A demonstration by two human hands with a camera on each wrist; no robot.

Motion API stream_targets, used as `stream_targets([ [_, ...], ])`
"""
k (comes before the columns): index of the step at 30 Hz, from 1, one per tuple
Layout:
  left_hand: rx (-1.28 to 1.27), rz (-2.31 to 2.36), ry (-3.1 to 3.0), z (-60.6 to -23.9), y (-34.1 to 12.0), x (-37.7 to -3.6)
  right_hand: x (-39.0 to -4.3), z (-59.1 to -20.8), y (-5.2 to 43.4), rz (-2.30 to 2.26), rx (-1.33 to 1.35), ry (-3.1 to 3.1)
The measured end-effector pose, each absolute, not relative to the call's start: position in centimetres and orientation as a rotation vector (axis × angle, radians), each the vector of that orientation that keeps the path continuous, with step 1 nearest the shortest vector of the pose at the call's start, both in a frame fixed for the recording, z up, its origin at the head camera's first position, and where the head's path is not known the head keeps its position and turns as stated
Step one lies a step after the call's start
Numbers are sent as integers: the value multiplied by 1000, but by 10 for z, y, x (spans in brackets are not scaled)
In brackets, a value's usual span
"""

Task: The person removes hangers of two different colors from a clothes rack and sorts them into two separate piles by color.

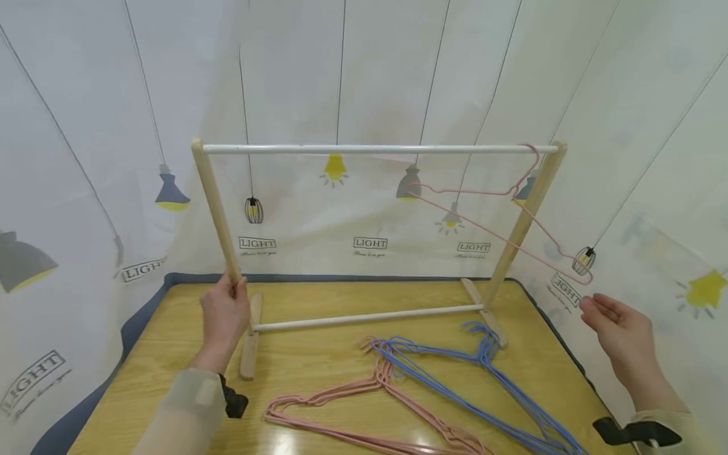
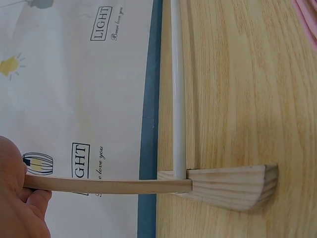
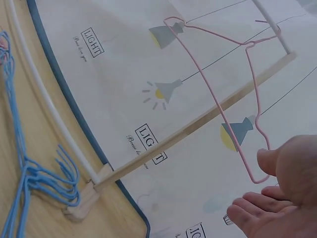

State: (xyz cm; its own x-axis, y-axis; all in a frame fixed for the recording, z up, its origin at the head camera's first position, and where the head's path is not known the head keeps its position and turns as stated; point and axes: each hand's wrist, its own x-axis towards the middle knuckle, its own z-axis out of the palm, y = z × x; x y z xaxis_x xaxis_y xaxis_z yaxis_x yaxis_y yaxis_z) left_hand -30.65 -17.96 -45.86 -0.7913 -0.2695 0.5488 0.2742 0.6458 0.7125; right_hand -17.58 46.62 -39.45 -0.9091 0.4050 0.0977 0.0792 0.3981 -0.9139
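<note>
A clothes rack with a white top rail [image 1: 364,150] stands on the table. My left hand [image 1: 224,313] grips its left wooden post [image 1: 215,205] low down, fingers and thumb around the wood. A pink hanger [image 1: 515,189] hangs by its hook near the rail's right end, tilted, one lower corner pointing toward me. Just below that corner, my right hand [image 1: 621,341] is held in the air with relaxed fingers and nothing in it. In the right wrist view the thumb [image 3: 270,161] overlaps the hanger's corner.
On the wooden table [image 1: 170,354] a bundle of pink hangers [image 1: 382,376] lies in front of the rack. Several blue hangers [image 1: 486,357] lie to its right, partly overlapping it. A white lower bar [image 1: 370,318] joins the rack's feet. Lamp-printed sheeting surrounds the table.
</note>
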Motion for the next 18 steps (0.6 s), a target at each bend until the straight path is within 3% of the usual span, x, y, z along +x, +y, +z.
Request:
stream_targets([
  [6, -6, -1110, -2223, -460, -180, -308, -201, -389, 469, 1541, -474, -2302],
  [18, -24, -1116, -2213, -459, -180, -308, -225, -385, 455, 1790, -267, -2062],
])
